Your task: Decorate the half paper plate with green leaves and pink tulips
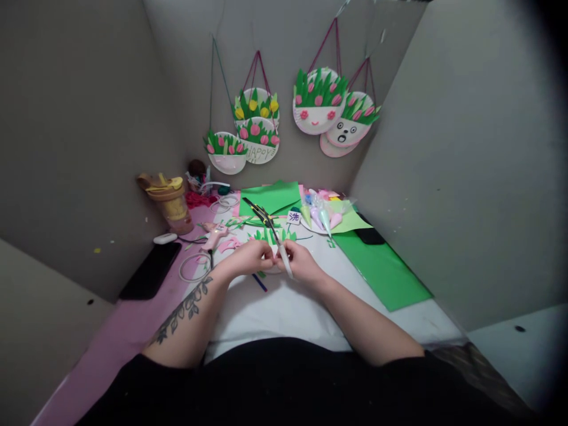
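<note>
At frame centre, the left hand [252, 255] pinches pink paper [275, 258] above a plate [272, 271]; the right hand [302, 260] grasps scissors [285, 260] in curled fingers. At left lies 1 phone [151, 272].

Glue gun [216, 235] left of left hand [254, 257]

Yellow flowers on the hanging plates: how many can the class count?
4, all on the plate behind the HAPPY plate: a far-left flower, a left-middle flower, a right-middle flower and a far-right flower. The front plate may hide more.
</note>
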Demonstrator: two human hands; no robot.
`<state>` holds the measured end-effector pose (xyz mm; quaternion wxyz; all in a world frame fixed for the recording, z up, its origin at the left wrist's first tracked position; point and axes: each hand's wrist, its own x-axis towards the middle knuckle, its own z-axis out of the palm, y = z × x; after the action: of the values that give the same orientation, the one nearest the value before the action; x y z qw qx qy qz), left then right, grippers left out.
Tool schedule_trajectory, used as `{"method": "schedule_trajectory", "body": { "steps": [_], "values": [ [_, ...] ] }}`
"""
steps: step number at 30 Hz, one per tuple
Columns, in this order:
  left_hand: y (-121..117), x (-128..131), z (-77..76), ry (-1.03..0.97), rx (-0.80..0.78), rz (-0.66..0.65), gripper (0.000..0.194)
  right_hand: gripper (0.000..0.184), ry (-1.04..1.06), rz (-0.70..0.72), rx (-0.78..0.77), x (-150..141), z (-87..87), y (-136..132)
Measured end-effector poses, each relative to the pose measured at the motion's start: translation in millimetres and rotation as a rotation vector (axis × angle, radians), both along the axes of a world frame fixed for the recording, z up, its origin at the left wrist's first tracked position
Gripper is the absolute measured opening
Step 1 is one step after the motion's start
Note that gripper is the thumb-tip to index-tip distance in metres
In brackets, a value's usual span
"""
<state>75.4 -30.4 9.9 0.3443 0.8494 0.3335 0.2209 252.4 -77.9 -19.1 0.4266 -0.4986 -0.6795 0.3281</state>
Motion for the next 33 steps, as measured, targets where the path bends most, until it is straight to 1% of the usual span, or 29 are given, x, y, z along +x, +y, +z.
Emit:
{"method": "schedule_trajectory", "body": {
  "steps": [3,5,8,11,14,16,18,21,24,26,28,31,32,33],
  "values": [
    [1,-1,-1.4,0.025,0.029,0.004,0.005,0.017,-0.012,0.025,0.002,0,-1.3,1],
    [2,-1,-0.7,0.041,0.048,0.014,0.007,0.018,0.009,0.006,0.000,-1,-1.2,1],
    [1,2,3.3,0.014,0.065,0.084,0.013,0.023,0.139,-0.067,-0.009,-4,-1.4,2],
    [-3,9,5.8,-0.107,0.042,0.203,0.014,0.030,0.320,-0.147,-0.023,-8,-3.0,5],
    [-8,21,-0.2,-0.320,-0.049,0.337,0.014,0.032,0.415,-0.253,-0.009,-10,-4.5,9],
    [-12,32,-8.6,-0.472,-0.177,0.425,0.018,0.032,0.450,-0.309,0.020,-11,-5.2,10],
    [-16,41,-17.2,-0.575,-0.272,0.472,0.024,0.031,0.483,-0.343,0.065,-12,-6.4,10],
    [-19,48,-23.8,-0.652,-0.336,0.509,0.028,0.030,0.520,-0.354,0.113,-15,-10.1,10],
    [-17,46,-21.2,-0.672,-0.395,0.543,0.028,0.030,0.539,-0.311,0.065,-15,-12.4,12],
    [-13,40,-17.0,-0.681,-0.419,0.575,0.027,0.032,0.548,-0.297,0.035,-6,-10.0,17],
    [-7,33,-13.2,-0.692,-0.397,0.617,0.025,0.034,0.550,-0.356,0.061,14,-4.2,24],
    [2,25,-11.5,-0.698,-0.347,0.649,0.022,0.040,0.492,-0.618,0.165,62,4.0,34],
    [5,23,-12.0,-0.710,-0.349,0.663,0.022,0.042,0.436,-0.691,0.171,80,4.8,37],
    [7,22,-12.7,-0.718,-0.353,0.670,0.022,0.044,0.366,-0.762,0.139,96,4.2,40]
  ]
}}
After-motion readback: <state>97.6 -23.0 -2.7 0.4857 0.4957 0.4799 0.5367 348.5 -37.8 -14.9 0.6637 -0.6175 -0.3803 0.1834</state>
